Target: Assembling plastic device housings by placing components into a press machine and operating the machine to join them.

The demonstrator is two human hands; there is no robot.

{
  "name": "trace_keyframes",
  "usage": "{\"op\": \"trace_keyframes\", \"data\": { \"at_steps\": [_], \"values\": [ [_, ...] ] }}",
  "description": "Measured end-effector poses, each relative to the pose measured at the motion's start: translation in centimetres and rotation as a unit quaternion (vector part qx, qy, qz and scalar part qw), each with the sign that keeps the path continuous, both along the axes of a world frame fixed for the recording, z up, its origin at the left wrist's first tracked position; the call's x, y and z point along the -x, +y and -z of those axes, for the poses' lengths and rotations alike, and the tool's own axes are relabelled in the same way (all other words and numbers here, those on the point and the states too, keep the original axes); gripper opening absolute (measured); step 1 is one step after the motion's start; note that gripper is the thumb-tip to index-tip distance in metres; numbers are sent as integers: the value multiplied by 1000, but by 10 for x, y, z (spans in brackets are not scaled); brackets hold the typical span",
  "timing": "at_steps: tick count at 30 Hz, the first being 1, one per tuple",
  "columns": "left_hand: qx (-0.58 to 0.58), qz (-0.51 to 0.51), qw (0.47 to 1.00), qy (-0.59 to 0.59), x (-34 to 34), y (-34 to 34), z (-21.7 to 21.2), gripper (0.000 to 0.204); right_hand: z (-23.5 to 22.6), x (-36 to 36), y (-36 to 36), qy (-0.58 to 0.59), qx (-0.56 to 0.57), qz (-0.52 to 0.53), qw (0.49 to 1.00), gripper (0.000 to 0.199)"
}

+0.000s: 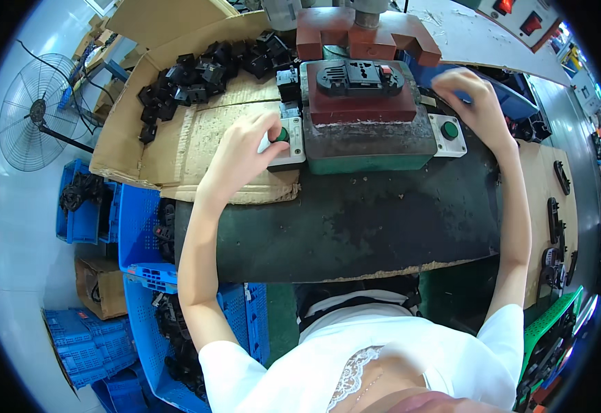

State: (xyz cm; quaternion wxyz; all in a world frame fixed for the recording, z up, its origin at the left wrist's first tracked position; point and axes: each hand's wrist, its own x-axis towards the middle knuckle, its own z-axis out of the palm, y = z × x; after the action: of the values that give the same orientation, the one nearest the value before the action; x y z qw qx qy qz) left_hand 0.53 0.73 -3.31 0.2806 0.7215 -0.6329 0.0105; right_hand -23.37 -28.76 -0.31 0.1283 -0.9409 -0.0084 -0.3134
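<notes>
My left hand is at the left button box, its thumb and curled fingers apart around the green button. I see nothing held in it; a small white patch shows between the fingers. My right hand hangs above and beyond the right button box, loosely curled with thumb and fingers apart, slightly blurred. Its green button is uncovered. Between my hands, a long black plastic housing with a small red part lies on the dark red block of the machine base.
A brown-red press head overhangs the housing. At left, a cardboard box contains several black plastic parts. Blue crates stand below left; a fan is farther left. Black parts lie on a board at right.
</notes>
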Motion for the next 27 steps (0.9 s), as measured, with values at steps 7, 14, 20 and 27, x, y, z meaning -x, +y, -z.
{"op": "trace_keyframes", "data": {
  "at_steps": [7,14,20,27],
  "values": [
    [29,-21,999,-12,7,1,4,22,29,50,21,94,-137,100,981,17],
    [6,8,995,-94,14,1,-8,22,38,49,29,22,67,139,988,17],
    [-20,14,994,-105,19,4,-11,24,43,49,32,10,50,147,988,16],
    [-31,18,993,-115,18,6,-12,24,35,43,37,31,-9,129,991,17]
  ]
}}
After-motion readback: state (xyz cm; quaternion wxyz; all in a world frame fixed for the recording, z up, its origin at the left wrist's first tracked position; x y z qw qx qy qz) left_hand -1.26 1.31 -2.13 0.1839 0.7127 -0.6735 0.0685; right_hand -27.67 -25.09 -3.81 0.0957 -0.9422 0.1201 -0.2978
